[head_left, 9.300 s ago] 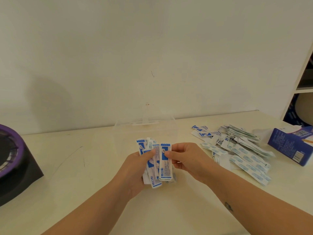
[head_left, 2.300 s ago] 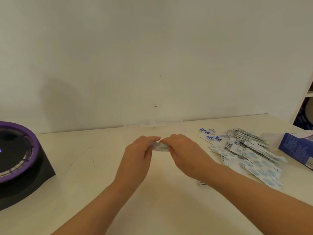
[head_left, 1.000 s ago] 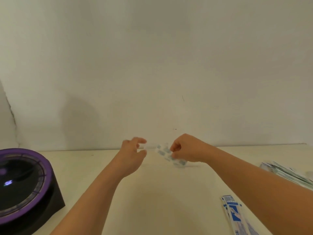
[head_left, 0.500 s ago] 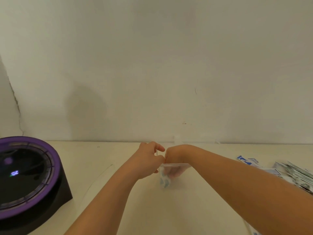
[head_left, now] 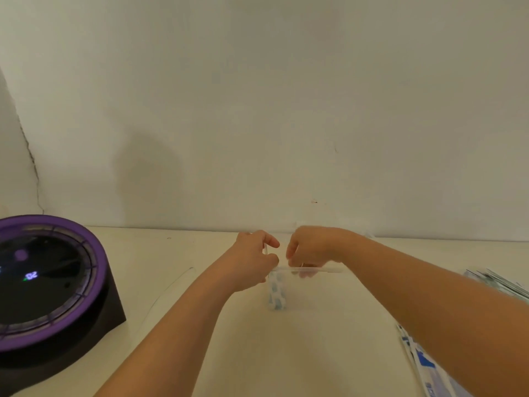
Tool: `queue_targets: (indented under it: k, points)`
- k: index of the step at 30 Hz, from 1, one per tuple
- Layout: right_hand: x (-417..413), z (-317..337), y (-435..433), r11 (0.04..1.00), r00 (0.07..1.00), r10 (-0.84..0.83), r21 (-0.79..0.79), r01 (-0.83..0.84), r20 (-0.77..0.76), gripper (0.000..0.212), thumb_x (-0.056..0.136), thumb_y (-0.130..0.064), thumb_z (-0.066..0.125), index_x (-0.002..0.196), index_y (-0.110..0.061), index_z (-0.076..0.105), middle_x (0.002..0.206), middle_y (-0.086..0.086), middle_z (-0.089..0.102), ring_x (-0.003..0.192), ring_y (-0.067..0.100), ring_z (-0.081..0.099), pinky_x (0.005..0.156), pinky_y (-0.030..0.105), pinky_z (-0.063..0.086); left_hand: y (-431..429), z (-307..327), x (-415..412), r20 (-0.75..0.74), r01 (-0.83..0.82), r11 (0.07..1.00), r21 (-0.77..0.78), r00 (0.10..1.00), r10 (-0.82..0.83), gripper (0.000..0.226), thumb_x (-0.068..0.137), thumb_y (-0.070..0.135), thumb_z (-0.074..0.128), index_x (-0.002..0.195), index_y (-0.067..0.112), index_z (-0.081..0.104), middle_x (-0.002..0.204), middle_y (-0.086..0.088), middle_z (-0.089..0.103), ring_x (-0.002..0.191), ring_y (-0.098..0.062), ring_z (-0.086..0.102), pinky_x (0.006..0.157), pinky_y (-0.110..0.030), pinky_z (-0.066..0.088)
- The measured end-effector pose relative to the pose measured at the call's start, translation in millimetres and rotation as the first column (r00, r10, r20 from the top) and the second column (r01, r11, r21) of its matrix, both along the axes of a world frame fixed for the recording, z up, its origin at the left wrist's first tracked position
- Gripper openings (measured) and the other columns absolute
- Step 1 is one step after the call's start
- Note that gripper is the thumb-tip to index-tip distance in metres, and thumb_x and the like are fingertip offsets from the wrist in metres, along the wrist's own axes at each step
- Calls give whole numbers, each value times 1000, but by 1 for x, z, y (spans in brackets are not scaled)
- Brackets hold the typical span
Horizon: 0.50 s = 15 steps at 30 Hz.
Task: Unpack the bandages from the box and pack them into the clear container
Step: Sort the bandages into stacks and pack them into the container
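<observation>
At frame centre, left hand point(head_left: 253, 260) pinches the clear container point(head_left: 317, 270) rim; right hand point(head_left: 310, 247) grip cannot be told. Few bandages point(head_left: 276, 295) sit inside; loose pile point(head_left: 426, 365) remains lower right.

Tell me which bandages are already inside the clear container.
The upright bunch by the left hand, seen through the clear container. The right-edge pile and lower-right strips lie loose on the table.

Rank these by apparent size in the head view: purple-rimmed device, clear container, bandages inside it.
1. Purple-rimmed device, though it sits nearer the camera.
2. Clear container; its walls barely show.
3. Bandages inside it.
</observation>
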State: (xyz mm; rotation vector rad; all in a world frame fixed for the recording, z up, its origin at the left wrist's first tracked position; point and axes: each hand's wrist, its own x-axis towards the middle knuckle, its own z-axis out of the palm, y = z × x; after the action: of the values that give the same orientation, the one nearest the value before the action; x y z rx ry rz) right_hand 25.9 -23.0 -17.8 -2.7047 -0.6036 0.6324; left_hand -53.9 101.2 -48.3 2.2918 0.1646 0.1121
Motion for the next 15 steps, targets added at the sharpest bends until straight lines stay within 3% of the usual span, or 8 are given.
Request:
queue_targets:
  k: [2, 4, 6, 9, 12, 15]
  points:
    - [-10, 14, -20, 991, 984, -11, 136, -13, 177, 12, 89, -13, 58, 99, -9, 63, 95, 5, 69, 71, 12, 63, 61, 20, 51, -1, 1, -2, 33, -15, 997, 76, 999, 12, 29, 92, 24, 52, 121, 28, 50, 128, -2, 35, 77, -11, 54, 79, -29, 47]
    - [-24, 29, -46, 969, 911, -57, 242, -48, 409, 3, 87, -19, 60, 88, -16, 61, 90, -1, 63, 77, 13, 60, 63, 21, 46, -2, 5, -5, 86, -33, 991, 126, 996, 22, 32, 92, 28, 52, 124, 28, 49, 129, -3, 33, 73, -8, 52, 78, -25, 39]
    - [-37, 42, -79, 962, 849, -125, 273, -24, 513, 9, 86, -24, 61, 83, -16, 62, 85, -5, 63, 77, 13, 60, 64, 23, 45, -5, 10, -8, 151, -54, 988, 148, 988, 31, 32, 93, 30, 52, 125, 28, 49, 128, -1, 31, 74, -8, 52, 79, -23, 36]
    - [-56, 48, -128, 994, 906, -101, 69, 80, 411, 23, 88, -34, 60, 81, -12, 65, 75, -1, 70, 64, 10, 64, 56, 18, 45, -11, 17, -14, 243, -90, 978, 187, 969, 43, 29, 93, 30, 53, 122, 28, 52, 126, 1, 33, 85, -12, 52, 80, -24, 37]
    - [-67, 27, -160, 962, 965, -91, -227, 149, 245, 39, 83, -47, 63, 71, -10, 62, 65, -1, 67, 55, 12, 62, 54, 20, 48, -23, 22, -22, 372, -137, 968, 210, 927, 50, 27, 92, 29, 54, 119, 28, 54, 122, 4, 37, 79, -6, 51, 80, -23, 36]
    - [-72, 1, -174, 928, 983, -146, -328, 175, 112, 48, 77, -56, 66, 71, -11, 52, 72, 2, 65, 65, 17, 67, 67, 28, 58, -48, 25, -33, 498, -128, 960, 248, 867, -13, 23, 92, 27, 52, 115, 30, 54, 113, 12, 38, 78, 2, 49, 75, -20, 36]
